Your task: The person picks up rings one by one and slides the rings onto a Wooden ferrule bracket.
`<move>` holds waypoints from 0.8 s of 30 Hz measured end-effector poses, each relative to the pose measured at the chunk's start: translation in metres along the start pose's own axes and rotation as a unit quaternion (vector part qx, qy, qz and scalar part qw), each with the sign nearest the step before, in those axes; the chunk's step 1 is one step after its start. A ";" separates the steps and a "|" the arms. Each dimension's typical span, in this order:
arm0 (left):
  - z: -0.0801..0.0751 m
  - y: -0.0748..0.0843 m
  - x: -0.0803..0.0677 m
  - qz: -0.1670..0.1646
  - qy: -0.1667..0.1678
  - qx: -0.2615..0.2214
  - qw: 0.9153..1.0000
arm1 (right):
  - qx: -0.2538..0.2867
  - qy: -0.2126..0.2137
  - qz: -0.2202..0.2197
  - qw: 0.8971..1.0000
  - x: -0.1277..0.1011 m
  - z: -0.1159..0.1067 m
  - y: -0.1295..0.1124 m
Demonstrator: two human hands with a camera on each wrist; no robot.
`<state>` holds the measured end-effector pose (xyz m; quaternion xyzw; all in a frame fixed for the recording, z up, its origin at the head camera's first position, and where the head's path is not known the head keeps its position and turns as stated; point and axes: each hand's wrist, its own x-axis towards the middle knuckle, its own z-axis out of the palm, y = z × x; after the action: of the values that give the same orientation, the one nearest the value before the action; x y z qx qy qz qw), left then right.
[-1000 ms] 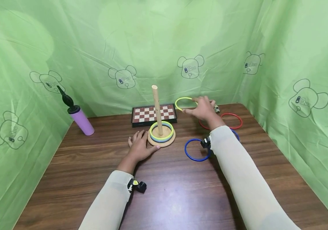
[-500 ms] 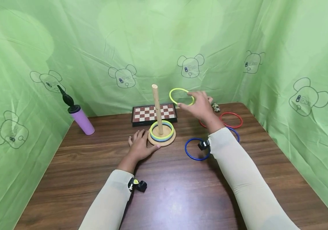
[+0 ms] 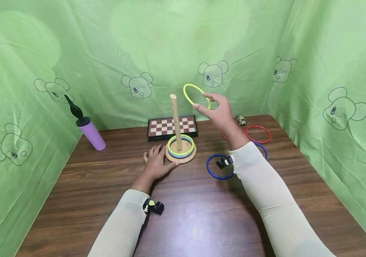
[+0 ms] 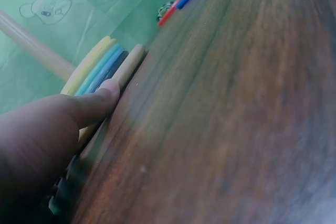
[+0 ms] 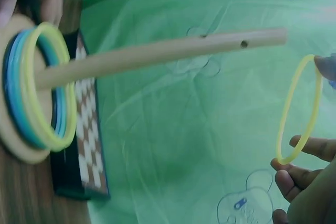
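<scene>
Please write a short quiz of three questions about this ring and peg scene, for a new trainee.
1. True or false: the yellow ring in the right hand is already over the wooden peg.
2. What does the left hand touch? A) chessboard B) round peg base C) purple pump
3. Which colour is the ring on the table nearest the right sleeve?

Key:
1. False; it is in the air, right of the peg top.
2. B, the peg base.
3. Blue: the blue ring.
</scene>
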<state>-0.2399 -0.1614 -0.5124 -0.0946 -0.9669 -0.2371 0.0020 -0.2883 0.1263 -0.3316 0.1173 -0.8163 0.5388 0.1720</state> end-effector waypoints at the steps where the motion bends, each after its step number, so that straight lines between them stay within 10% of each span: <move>1: 0.000 0.000 0.000 0.000 0.000 0.000 1.000 | 0.020 0.001 -0.001 1.000 0.000 0.001 -0.003; 9: 0.001 -0.001 0.001 -0.006 -0.008 0.010 1.000 | 0.067 -0.016 -0.024 0.997 -0.003 0.014 -0.018; 24: 0.001 -0.003 0.001 -0.002 -0.007 0.010 1.000 | -0.064 -0.055 -0.045 0.995 -0.015 0.043 -0.017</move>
<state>-0.2416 -0.1631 -0.5141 -0.0944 -0.9694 -0.2265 -0.0045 -0.2748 0.0799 -0.3385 0.1722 -0.8514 0.4696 0.1582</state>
